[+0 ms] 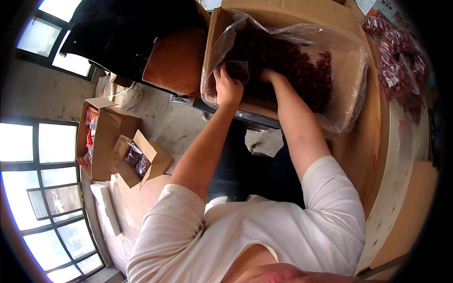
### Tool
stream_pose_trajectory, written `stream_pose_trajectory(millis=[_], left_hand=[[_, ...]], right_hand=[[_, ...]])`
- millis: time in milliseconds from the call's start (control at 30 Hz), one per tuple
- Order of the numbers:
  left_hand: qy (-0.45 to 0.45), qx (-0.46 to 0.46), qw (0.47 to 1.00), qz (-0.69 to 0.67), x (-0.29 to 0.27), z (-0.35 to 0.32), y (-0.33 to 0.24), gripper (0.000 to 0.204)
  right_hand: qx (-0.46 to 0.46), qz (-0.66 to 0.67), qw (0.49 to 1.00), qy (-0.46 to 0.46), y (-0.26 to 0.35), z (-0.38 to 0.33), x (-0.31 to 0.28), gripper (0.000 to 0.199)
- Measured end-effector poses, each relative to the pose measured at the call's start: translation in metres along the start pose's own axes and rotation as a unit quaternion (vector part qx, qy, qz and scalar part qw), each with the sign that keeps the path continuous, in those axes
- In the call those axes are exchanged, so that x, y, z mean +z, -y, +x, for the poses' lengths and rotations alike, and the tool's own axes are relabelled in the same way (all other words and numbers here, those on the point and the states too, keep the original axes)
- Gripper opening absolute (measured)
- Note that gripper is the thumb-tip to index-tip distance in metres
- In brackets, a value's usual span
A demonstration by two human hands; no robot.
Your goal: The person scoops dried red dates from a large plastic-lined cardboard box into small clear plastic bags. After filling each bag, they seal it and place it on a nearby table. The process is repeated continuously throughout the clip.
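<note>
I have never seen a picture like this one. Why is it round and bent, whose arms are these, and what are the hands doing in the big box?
The picture comes from a wide fisheye camera worn on a person's head and looking down, so straight edges bend near the rim. The two bare arms belong to that person, who wears a white shirt.

Both hands reach into a large cardboard box lined with a clear plastic bag full of small dark red fruits. The left hand holds a small clear bag at the box's edge. The right hand is partly buried in the fruits, so its grip cannot be seen.

On the floor to the left stand two smaller open boxes. Filled red packets lie to the right.
</note>
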State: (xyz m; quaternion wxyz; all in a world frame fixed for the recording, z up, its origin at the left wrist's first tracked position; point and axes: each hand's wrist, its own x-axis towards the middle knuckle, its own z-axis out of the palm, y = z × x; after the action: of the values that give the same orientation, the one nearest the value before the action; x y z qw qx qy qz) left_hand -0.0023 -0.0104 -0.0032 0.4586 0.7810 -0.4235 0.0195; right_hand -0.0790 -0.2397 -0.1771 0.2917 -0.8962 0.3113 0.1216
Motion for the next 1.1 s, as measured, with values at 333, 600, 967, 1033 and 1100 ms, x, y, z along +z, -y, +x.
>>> stream_pose_trajectory(millis=[333,600,967,1033,1100], left_hand=[[0.054,-0.035,0.997,0.043,-0.008,-0.002,-0.007,0.057],[0.075,-0.049,0.995,0.05,-0.009,-0.003,-0.017,0.055],[0.066,-0.061,0.995,0.052,-0.018,-0.004,-0.013,0.052],[0.066,-0.059,0.995,0.048,-0.019,-0.002,-0.014,0.053],[0.073,-0.064,0.994,0.045,-0.02,-0.001,-0.016,0.054]], right_hand=[[0.061,-0.001,0.981,0.184,-0.01,0.016,0.023,0.061],[0.266,0.074,0.957,-0.09,-0.014,-0.087,-0.098,0.067],[0.274,0.014,0.943,-0.186,0.006,-0.088,-0.081,0.093],[0.268,-0.007,0.954,-0.134,0.014,-0.078,-0.08,0.097],[0.245,-0.032,0.967,-0.057,0.023,-0.067,-0.084,0.101]])
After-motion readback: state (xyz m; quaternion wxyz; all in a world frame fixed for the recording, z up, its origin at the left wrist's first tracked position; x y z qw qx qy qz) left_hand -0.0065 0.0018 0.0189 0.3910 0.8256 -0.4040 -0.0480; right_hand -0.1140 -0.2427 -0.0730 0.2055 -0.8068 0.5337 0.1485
